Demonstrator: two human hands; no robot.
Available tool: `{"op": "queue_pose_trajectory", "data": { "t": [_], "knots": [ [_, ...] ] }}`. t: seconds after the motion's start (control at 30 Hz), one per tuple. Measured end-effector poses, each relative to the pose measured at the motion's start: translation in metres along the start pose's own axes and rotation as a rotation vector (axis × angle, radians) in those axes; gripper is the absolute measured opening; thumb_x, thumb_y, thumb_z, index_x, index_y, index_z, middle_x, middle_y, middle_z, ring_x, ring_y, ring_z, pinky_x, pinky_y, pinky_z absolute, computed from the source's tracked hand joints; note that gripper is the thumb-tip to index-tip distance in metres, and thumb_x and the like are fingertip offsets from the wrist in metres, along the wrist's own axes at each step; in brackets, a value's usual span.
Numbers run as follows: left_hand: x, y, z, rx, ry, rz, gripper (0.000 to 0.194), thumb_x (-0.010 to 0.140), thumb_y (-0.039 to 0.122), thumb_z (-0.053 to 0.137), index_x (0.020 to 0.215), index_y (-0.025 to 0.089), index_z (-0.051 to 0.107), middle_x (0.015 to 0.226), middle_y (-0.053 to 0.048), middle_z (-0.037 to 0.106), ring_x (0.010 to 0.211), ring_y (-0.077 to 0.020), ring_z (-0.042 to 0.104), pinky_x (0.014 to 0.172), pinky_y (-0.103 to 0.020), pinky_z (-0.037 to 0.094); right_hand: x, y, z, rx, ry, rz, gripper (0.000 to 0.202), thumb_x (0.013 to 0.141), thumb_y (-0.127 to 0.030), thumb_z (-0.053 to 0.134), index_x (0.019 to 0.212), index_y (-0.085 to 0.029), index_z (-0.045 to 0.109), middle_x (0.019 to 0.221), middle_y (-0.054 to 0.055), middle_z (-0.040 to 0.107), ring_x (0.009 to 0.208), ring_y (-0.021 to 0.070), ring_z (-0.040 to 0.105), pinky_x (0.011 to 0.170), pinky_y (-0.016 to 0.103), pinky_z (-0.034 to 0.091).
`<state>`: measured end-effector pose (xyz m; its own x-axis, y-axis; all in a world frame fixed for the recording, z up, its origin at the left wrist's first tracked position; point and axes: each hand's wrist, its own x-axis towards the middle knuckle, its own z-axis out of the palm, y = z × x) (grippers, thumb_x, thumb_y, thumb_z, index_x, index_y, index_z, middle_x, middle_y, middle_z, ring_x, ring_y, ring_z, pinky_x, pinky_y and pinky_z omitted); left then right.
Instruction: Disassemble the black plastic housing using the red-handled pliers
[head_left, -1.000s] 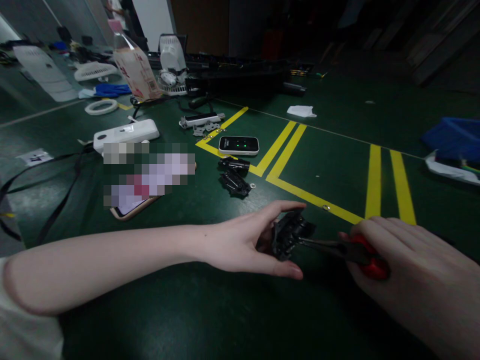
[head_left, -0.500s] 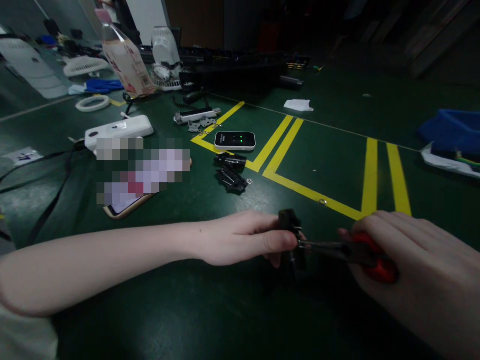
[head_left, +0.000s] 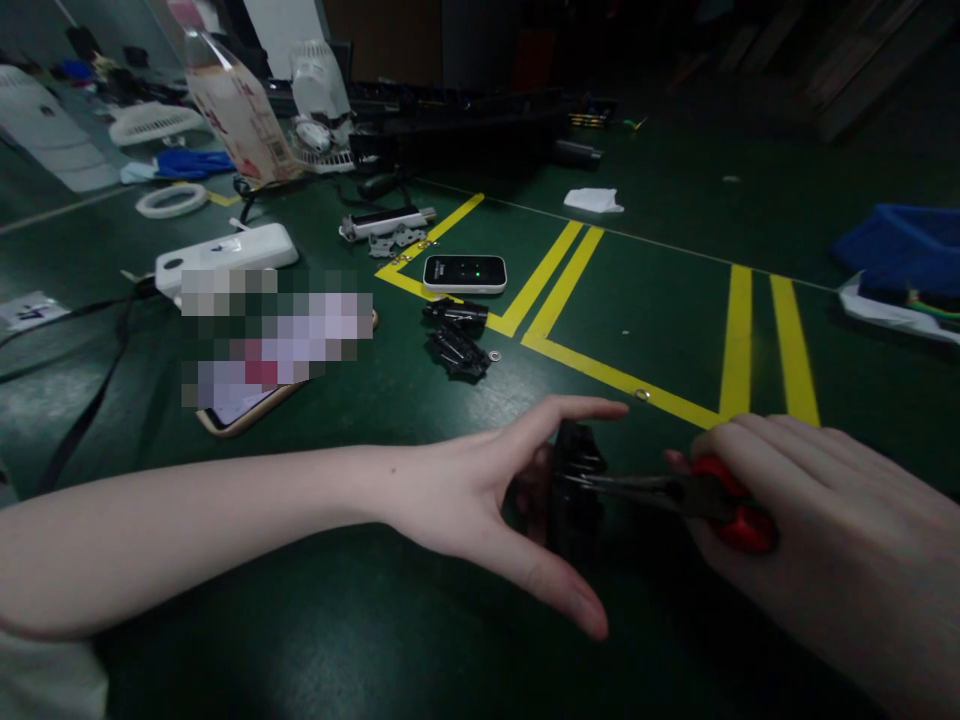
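My right hand [head_left: 810, 530] is closed around the red handles of needle-nose pliers [head_left: 675, 492]. The pliers' jaws point left and their tips meet a small black part [head_left: 576, 490], dark and hard to make out in detail. My left hand [head_left: 480, 490] is around the left side of this part, thumb and index finger spread wide. Its other fingers are curled behind the part and partly hidden; whether they touch it I cannot tell. Farther back lie two more black parts, a cylindrical one [head_left: 457, 314] and an angular one [head_left: 457, 350], beside a small metal ring [head_left: 494, 356].
A phone [head_left: 289, 350] and a white device [head_left: 232, 250] with a black strap lie at left. A small black-faced box [head_left: 465, 272] has a green light. Another ring [head_left: 642, 395] rests on yellow tape. Behind stand a bottle [head_left: 232, 110] and a white fan [head_left: 321, 90]; a blue bin [head_left: 904, 255] is right.
My left thumb and index finger have come off the black part and spread apart. The pliers have shifted slightly left, tips still at the part. The whole view has shifted slightly.
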<state>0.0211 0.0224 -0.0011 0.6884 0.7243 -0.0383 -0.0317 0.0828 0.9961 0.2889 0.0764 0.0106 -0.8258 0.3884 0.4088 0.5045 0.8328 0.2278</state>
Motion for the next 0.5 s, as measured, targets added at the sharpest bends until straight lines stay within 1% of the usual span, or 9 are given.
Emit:
{"op": "queue_pose_trajectory", "data": {
  "t": [0.1, 0.17, 0.23, 0.3, 0.33, 0.43, 0.5],
  "knots": [
    [0.0005, -0.0016, 0.0008, 0.011, 0.028, -0.002, 0.103, 0.068, 0.025, 0.090, 0.150, 0.029, 0.028, 0.136, -0.014, 0.056, 0.127, -0.0350, 0.057, 0.088, -0.040, 0.058, 0.0015, -0.0017, -0.0014, -0.009, 0.001, -0.004, 0.007, 0.085, -0.021, 0.047, 0.079, -0.024, 0.043, 0.075, 0.003, 0.050, 0.064, 0.0211, 0.046, 0.058, 0.033, 0.032],
    [0.0007, -0.0027, 0.0014, 0.036, 0.044, 0.004, 0.093, 0.069, 0.025, 0.090, 0.144, 0.028, 0.034, 0.131, -0.013, 0.056, 0.118, -0.0316, 0.061, 0.083, -0.037, 0.058, 0.0020, -0.0022, -0.0018, -0.016, -0.003, -0.013, 0.008, 0.085, -0.020, 0.047, 0.079, -0.024, 0.043, 0.076, 0.003, 0.050, 0.066, 0.0213, 0.046, 0.059, 0.033, 0.033],
    [0.0008, -0.0028, 0.0021, 0.044, 0.049, 0.010, 0.085, 0.070, 0.024, 0.089, 0.138, 0.027, 0.037, 0.122, -0.010, 0.057, 0.102, -0.0252, 0.065, 0.076, -0.033, 0.058, 0.0019, -0.0021, -0.0017, -0.021, 0.003, -0.014, 0.009, 0.087, -0.021, 0.047, 0.080, -0.024, 0.043, 0.076, 0.003, 0.050, 0.067, 0.0215, 0.047, 0.060, 0.033, 0.033],
    [0.0008, -0.0021, 0.0029, 0.022, 0.043, 0.007, 0.081, 0.072, 0.023, 0.088, 0.134, 0.027, 0.036, 0.113, -0.007, 0.058, 0.086, -0.0188, 0.065, 0.069, -0.029, 0.056, 0.0016, -0.0015, -0.0011, -0.029, 0.001, -0.011, 0.009, 0.088, -0.021, 0.047, 0.080, -0.023, 0.044, 0.077, 0.004, 0.050, 0.068, 0.0216, 0.047, 0.060, 0.033, 0.034],
    [0.0008, -0.0016, 0.0033, 0.007, 0.037, 0.005, 0.080, 0.072, 0.022, 0.087, 0.133, 0.026, 0.035, 0.109, -0.006, 0.058, 0.081, -0.0168, 0.064, 0.066, -0.028, 0.055, 0.0015, -0.0012, -0.0009, -0.033, -0.002, -0.009, 0.008, 0.088, -0.022, 0.047, 0.081, -0.023, 0.044, 0.077, 0.004, 0.050, 0.068, 0.0216, 0.048, 0.060, 0.033, 0.034],
    [0.0004, -0.0012, 0.0039, -0.021, 0.027, -0.006, 0.077, 0.074, 0.022, 0.085, 0.131, 0.026, 0.034, 0.100, -0.003, 0.058, 0.074, -0.0145, 0.062, 0.062, -0.026, 0.054, 0.0020, -0.0010, -0.0012, -0.039, -0.007, 0.005, 0.010, 0.089, -0.021, 0.046, 0.079, -0.023, 0.044, 0.076, 0.004, 0.051, 0.067, 0.0219, 0.048, 0.061, 0.033, 0.034],
    [0.0002, -0.0022, 0.0036, -0.021, 0.026, 0.000, 0.078, 0.074, 0.022, 0.085, 0.132, 0.027, 0.034, 0.099, -0.002, 0.058, 0.074, -0.0147, 0.062, 0.061, -0.026, 0.054, 0.0026, -0.0019, -0.0019, -0.048, -0.006, 0.000, 0.011, 0.088, -0.021, 0.047, 0.078, -0.024, 0.044, 0.076, 0.004, 0.052, 0.068, 0.0226, 0.048, 0.061, 0.034, 0.034]
  ]
}}
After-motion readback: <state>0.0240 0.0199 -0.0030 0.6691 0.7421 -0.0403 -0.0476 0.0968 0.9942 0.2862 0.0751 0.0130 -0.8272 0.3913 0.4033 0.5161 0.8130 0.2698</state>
